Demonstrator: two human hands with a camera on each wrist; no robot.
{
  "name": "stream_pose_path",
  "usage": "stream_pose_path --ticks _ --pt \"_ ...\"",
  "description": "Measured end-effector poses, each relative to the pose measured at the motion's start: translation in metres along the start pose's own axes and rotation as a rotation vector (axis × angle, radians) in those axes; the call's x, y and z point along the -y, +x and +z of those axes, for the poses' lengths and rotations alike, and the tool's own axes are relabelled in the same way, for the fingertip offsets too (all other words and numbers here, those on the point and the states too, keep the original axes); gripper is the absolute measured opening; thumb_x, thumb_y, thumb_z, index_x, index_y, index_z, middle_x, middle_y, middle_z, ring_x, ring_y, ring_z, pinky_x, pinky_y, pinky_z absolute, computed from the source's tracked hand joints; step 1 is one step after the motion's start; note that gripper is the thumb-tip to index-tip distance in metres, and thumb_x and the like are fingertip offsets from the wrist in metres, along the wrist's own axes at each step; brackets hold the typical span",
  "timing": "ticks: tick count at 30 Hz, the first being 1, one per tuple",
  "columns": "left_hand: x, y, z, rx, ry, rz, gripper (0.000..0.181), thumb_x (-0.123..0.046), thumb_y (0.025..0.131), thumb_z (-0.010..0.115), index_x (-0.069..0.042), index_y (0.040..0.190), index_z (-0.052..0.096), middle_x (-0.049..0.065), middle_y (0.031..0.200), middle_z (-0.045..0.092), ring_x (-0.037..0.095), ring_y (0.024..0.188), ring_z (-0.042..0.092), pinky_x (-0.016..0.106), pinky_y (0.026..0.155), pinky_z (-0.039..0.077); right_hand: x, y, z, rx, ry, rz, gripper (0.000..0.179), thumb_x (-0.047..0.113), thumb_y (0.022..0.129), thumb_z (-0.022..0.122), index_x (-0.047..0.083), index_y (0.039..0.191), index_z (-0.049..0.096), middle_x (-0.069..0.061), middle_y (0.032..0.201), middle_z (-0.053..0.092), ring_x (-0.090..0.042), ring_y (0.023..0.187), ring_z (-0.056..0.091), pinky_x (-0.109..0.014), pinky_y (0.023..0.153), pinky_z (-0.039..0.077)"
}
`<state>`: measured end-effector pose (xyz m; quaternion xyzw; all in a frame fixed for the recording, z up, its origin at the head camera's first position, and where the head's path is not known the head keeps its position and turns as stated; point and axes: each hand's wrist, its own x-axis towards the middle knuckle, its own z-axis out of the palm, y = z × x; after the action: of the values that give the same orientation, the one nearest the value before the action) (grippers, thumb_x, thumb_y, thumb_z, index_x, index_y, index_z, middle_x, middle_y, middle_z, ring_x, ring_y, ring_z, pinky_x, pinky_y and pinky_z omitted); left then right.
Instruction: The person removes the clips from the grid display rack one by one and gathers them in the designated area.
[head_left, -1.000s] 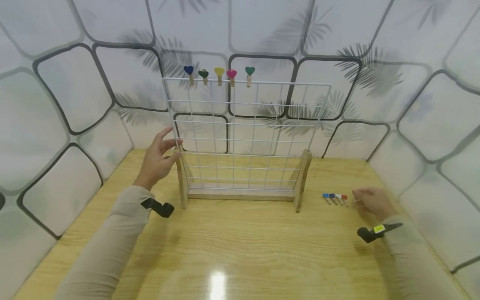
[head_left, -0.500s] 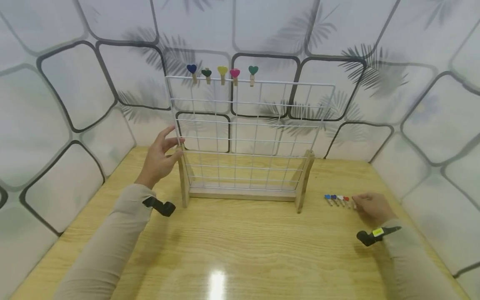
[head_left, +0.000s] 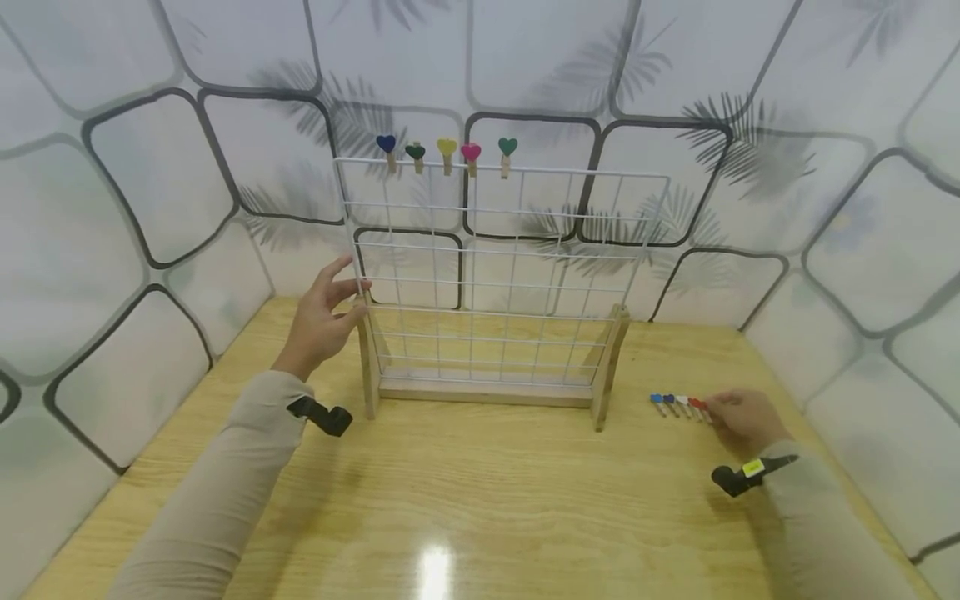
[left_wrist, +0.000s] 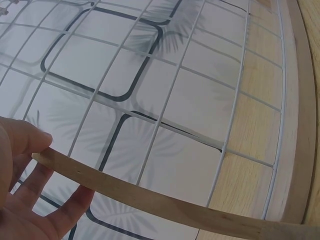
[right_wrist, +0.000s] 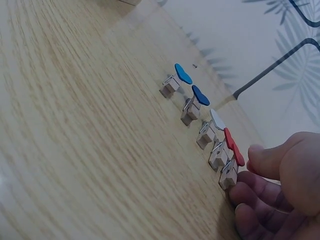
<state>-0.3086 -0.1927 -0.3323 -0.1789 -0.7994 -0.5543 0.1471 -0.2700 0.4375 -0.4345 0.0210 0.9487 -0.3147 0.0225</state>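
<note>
A white wire grid (head_left: 491,250) stands in a wooden stand (head_left: 480,393). My left hand (head_left: 318,321) grips the top of the stand's left upright, thumb on one side and fingers on the other, as the left wrist view shows. Several heart clothespins line the grid's top bar: dark blue (head_left: 386,143), dark green (head_left: 415,152), yellow (head_left: 447,147), pink (head_left: 471,152) and teal (head_left: 507,146). On the table at right, my right hand (right_wrist: 280,185) holds a red heart clothespin (right_wrist: 229,172) at the row's near end, thumb and fingertips right at it.
Beside it in the row lie another red clothespin (right_wrist: 219,155), a white one (right_wrist: 207,134), a dark blue one (right_wrist: 190,110) and a light blue one (right_wrist: 171,85). Patterned white walls (head_left: 540,67) enclose the wooden table (head_left: 487,492) at back and sides.
My right hand has brought a red clothespin leftward against the end of the row, beside the other red one. The left hand keeps its grip on the upright. The head view shifts slightly.
</note>
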Motion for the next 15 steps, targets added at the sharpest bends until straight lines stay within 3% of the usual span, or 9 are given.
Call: stream_pose_path --ticks 9,11,15 --pt "0.001 -0.001 0.001 -0.003 -0.002 -0.005 0.072 0.001 0.093 0.060 -0.012 0.154 0.023 0.020 0.132 0.055 0.033 0.134 0.041 0.056 0.101 0.039 0.002 -0.003 0.000 -0.031 0.077 0.017 0.037 0.015 0.097 0.054 -0.017 0.111 0.061 -0.011 0.083 0.070 -0.012 0.069 0.060 -0.026 0.062 0.051" --pt "0.002 -0.001 0.001 -0.002 -0.002 -0.004 0.073 0.001 0.093 0.060 -0.013 0.154 0.023 0.020 0.132 0.055 0.033 0.134 0.041 0.056 0.101 0.039 0.004 -0.002 -0.003 -0.049 0.153 0.022 0.040 0.014 0.098 0.050 -0.021 0.116 0.055 -0.013 0.086 0.070 -0.009 0.069 0.061 -0.026 0.063 0.053" --pt "0.002 0.000 0.001 -0.007 -0.004 0.002 0.073 0.002 0.093 0.060 -0.014 0.154 0.024 0.021 0.132 0.055 0.033 0.134 0.041 0.056 0.101 0.040 0.009 0.003 -0.011 -0.064 0.368 0.030 0.050 0.018 0.103 0.038 -0.025 0.127 0.040 -0.004 0.089 0.069 -0.004 0.071 0.064 -0.026 0.065 0.057"
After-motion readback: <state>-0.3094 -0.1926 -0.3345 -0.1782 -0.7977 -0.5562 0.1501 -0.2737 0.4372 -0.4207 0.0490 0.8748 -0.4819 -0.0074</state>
